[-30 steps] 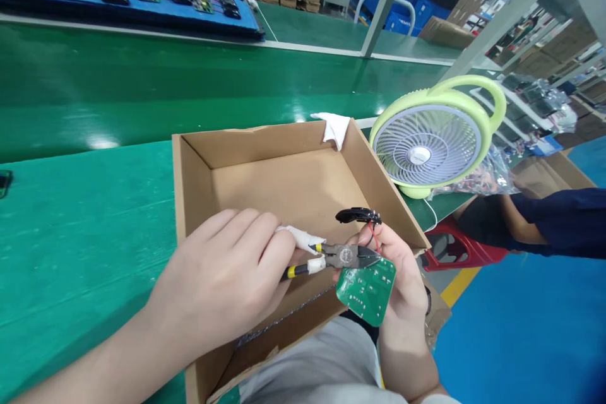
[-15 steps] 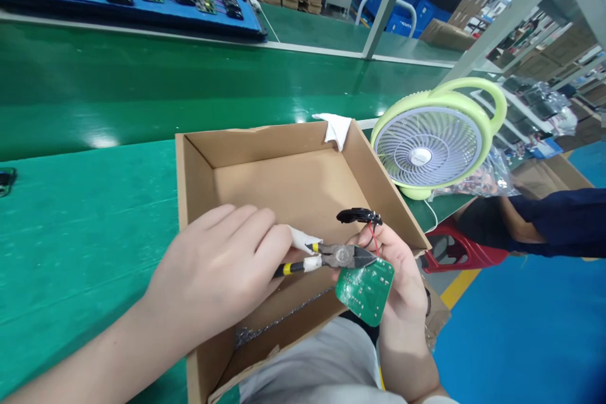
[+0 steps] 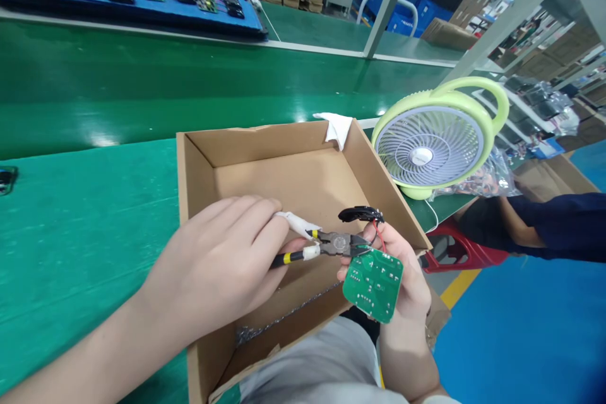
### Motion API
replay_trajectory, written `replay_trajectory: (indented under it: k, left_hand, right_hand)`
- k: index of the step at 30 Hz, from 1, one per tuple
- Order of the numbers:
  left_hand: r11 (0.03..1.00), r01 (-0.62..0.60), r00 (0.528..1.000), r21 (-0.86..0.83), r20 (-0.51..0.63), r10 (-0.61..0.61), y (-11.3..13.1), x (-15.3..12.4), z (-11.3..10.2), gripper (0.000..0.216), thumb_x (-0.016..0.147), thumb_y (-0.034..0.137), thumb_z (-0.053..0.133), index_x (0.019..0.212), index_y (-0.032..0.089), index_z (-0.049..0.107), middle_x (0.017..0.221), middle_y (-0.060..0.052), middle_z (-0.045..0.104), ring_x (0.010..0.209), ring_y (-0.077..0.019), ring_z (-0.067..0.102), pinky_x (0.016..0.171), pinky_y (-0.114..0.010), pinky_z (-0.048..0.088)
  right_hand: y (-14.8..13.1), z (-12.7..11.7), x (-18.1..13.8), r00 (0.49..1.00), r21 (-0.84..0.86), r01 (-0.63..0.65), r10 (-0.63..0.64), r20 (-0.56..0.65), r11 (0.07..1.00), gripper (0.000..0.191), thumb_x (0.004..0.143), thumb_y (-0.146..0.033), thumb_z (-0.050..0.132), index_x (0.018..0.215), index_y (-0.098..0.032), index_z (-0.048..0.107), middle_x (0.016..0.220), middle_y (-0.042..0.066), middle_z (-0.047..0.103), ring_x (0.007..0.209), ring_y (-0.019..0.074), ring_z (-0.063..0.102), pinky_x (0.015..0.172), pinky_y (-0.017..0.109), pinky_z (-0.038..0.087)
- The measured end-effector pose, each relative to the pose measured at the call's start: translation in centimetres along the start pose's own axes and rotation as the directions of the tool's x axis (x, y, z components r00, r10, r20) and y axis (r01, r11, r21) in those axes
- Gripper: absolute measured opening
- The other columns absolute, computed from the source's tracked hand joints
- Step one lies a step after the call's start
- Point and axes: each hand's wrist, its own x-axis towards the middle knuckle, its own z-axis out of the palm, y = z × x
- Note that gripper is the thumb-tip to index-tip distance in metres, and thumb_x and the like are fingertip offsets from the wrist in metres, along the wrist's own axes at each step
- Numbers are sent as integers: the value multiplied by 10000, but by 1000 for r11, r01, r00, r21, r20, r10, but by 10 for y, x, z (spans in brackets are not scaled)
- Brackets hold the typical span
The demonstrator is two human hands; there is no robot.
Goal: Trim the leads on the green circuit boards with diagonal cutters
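My left hand is wrapped round the handles of a pair of cutting pliers, black and yellow with white wrapping on the grips. The jaws point right and meet the upper left edge of a green circuit board. My right hand holds this board from behind, its solder side facing me. Red and black wires run from the board to a black oval part above it. Below both hands lies an open cardboard box; some fingers of my right hand are hidden behind the board.
A white scrap hangs over the box's far corner. To the right stands a green fan; beyond it a person's dark sleeve shows near a red stool. A blue tray with several boards and black parts lies at the back left.
The board has turned to face me more squarely and shifted slightly right. The pliers' jaws have moved a little up and left, with their handles spread slightly wider.
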Motion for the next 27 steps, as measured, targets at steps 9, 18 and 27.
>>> replay_trajectory:
  k: [9,18,27]
  left_hand:
    - [999,34,999,14,-6,-34,3,-2,3,332,1030,239,332,787,214,557,767,-50,633,702,-217,613,621,-375,444]
    - [999,32,999,38,10,-32,3,-5,5,360,1020,230,311,717,241,505,656,-28,560,606,-195,523,579,-380,372]
    - [997,-43,999,62,27,41,0,-2,0,326,957,156,406,664,220,532,612,-26,533,568,-202,486,558,-357,357]
  right_hand:
    - [0,-1,0,1000,-27,-8,9,13,1000,304,850,-442,807,1040,-211,752,795,49,729,652,236,777,707,421,685]
    - [0,0,1,1000,-39,-7,7,-5,999,317,839,-457,809,1031,-215,741,793,39,705,636,239,766,706,447,682]
    - [-1,1,0,999,-98,-20,15,-52,995,357,804,-488,833,999,-213,716,787,30,687,604,222,750,716,441,678]
